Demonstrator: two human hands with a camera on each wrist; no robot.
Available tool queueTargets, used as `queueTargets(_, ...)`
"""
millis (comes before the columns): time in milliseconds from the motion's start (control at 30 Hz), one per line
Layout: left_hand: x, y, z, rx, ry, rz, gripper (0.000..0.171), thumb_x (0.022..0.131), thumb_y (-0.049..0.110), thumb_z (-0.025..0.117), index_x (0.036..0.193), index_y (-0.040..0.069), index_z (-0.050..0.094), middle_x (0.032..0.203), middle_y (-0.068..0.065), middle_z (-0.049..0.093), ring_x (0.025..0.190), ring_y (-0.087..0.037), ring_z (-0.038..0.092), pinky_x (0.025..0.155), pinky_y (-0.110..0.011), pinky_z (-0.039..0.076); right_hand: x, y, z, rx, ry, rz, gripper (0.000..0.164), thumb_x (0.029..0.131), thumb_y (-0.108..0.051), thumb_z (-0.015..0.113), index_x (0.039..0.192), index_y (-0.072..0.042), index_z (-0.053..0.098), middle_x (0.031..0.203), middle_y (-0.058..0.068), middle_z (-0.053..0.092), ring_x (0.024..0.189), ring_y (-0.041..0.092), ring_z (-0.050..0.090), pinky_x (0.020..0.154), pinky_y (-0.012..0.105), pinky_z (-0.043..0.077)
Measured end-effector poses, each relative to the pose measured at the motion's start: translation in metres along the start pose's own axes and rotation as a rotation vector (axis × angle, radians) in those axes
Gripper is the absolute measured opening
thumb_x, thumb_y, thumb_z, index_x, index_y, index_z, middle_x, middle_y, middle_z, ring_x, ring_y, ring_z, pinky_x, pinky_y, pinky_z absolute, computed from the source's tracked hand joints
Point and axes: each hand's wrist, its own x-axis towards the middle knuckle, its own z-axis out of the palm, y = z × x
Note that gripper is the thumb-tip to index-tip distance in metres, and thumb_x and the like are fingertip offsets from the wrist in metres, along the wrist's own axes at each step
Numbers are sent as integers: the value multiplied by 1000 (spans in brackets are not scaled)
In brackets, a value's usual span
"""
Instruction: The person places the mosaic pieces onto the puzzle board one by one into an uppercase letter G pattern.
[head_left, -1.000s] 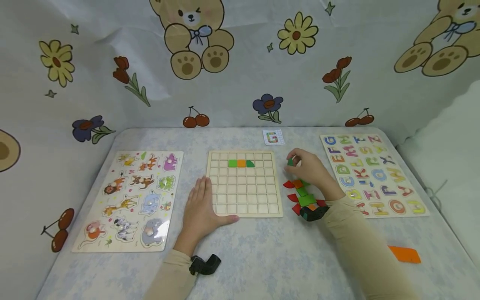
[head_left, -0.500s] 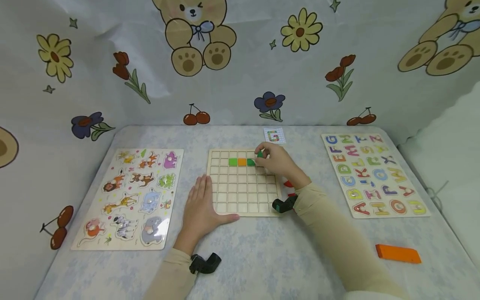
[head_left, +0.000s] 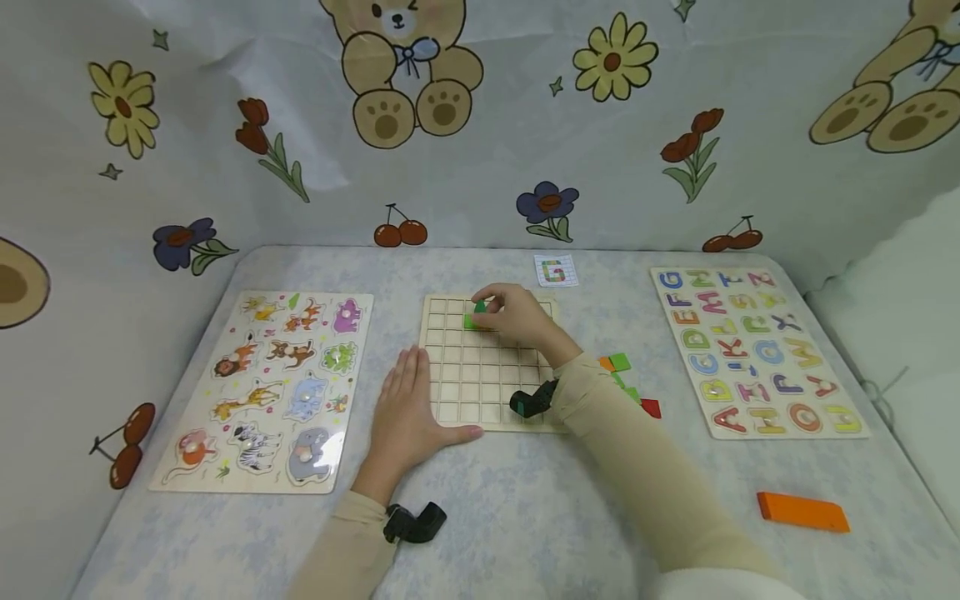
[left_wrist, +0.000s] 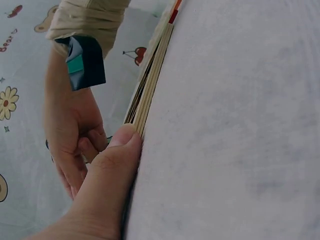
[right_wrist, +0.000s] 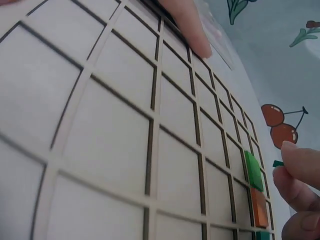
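My right hand (head_left: 521,315) pinches a small dark green piece (right_wrist: 278,163) between thumb and fingertips, over the upper left of a wooden grid board (head_left: 489,388). In the right wrist view, a light green tile (right_wrist: 253,171), an orange tile (right_wrist: 259,207) and a dark green piece (right_wrist: 262,235) lie in a row in the board's cells. The held piece is close beside the light green tile. My left hand (head_left: 405,408) lies along the board's left edge with straight fingers, and its thumb (left_wrist: 115,155) rests against the front edge.
Loose green, orange and red pieces (head_left: 619,362) lie right of the board, partly behind the right sleeve. A small card with a coloured G (head_left: 556,271) lies behind it. An animal puzzle (head_left: 258,354) is at left, an alphabet puzzle (head_left: 780,392) and orange block (head_left: 804,512) at right.
My right hand has carried the dark green piece left from the loose pieces, across the board to the tile row's left end. My left hand has stayed at the board's edge.
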Motion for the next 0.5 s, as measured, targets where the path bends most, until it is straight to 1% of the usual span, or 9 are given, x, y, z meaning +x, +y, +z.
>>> queueTargets(67, 0, 0, 0, -4, 0, 2, 151, 54, 94, 62, 159, 3, 4, 168, -13, 3, 156, -28, 2, 127, -47, 12, 4, -6, 6, 8, -14, 13, 37, 94, -26, 69, 128, -15, 64, 100, 5, 66, 77, 20, 58, 63, 29, 47)
queueTargets(167, -1, 0, -1, -6, 8, 8, 150, 54, 94, 62, 159, 2, 5, 168, -14, 4, 156, -28, 3, 127, -47, 12, 8, -15, 15, -13, -13, 14, 37, 95, -24, 67, 130, -14, 63, 101, 5, 67, 76, 19, 59, 64, 28, 47)
queueTargets(333, -1, 0, -1, -6, 21, 11, 150, 54, 95, 62, 159, 3, 6, 168, -13, 5, 156, -27, 3, 127, -46, 12, 12, -22, 25, -83, -7, -2, 35, 92, -24, 71, 126, -14, 66, 95, 2, 67, 72, 16, 57, 66, 28, 47)
queueTargets(400, -1, 0, -1, -17, 25, 17, 150, 54, 94, 63, 159, 2, 7, 168, -14, 6, 156, -28, 4, 127, -47, 12, 13, -24, 27, -102, -15, -5, 34, 91, -23, 72, 124, -15, 68, 94, 2, 67, 73, 16, 56, 68, 28, 47)
queueTargets(500, -1, -1, -1, -30, 32, 19, 149, 55, 92, 65, 159, 2, 8, 168, -14, 7, 156, -29, 4, 127, -48, 13, 13, -25, 29, -128, -13, 0, 33, 90, -24, 73, 122, -16, 70, 96, 1, 67, 79, 16, 57, 73, 30, 48)
